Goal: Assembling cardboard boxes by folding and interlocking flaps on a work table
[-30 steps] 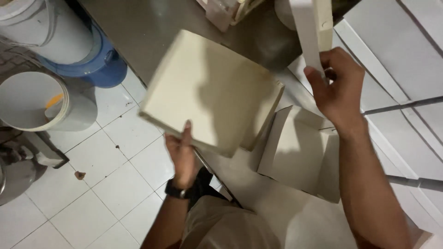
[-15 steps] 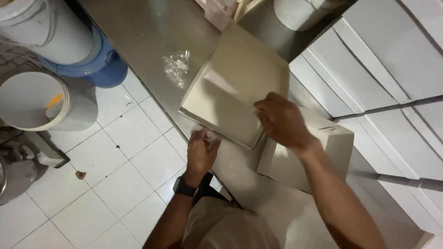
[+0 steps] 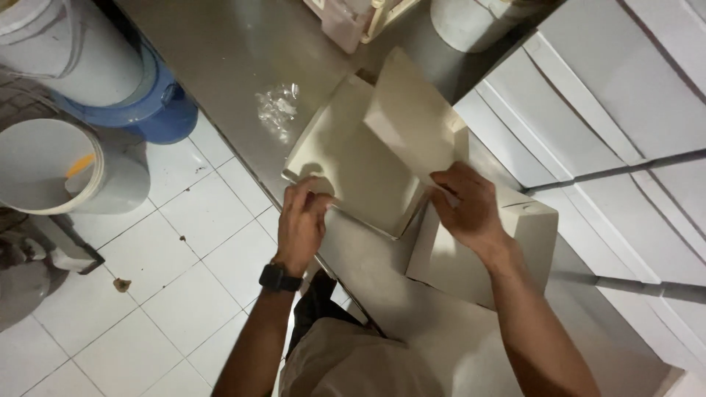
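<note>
Head view | box [image 3: 353, 165] now flat on counter [image 3: 220, 66], no longer lifted | flap [image 3: 412, 117] raised | left hand [image 3: 301, 224] pinches near edge | right hand [image 3: 467, 206] presses flap crease | folding under way

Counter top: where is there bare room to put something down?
Bare steel counter shows between the blue tub and the crumpled plastic wrap. It is crowded where the left hand and right hand fold the cardboard sheet, beside the folded box.
</note>
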